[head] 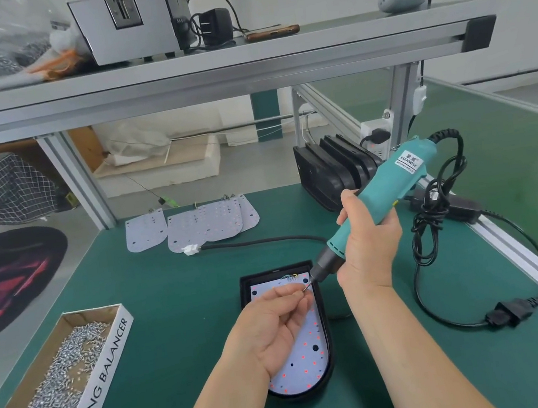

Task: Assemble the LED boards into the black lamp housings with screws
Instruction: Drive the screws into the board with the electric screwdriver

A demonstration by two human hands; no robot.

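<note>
The right hand (366,245) grips a teal electric screwdriver (393,186). The left hand (274,327) pinches a small screw (305,289) at its bit, over an LED board (304,365) seated inside a black lamp housing (272,271). To the left, a cardboard box (100,366) holds loose screws (55,389).

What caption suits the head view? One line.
Left hand holds a screw to the teal screwdriver gripped by the right hand over an LED board.

Bright even light, soft shadows, wide-angle edge distortion
</note>
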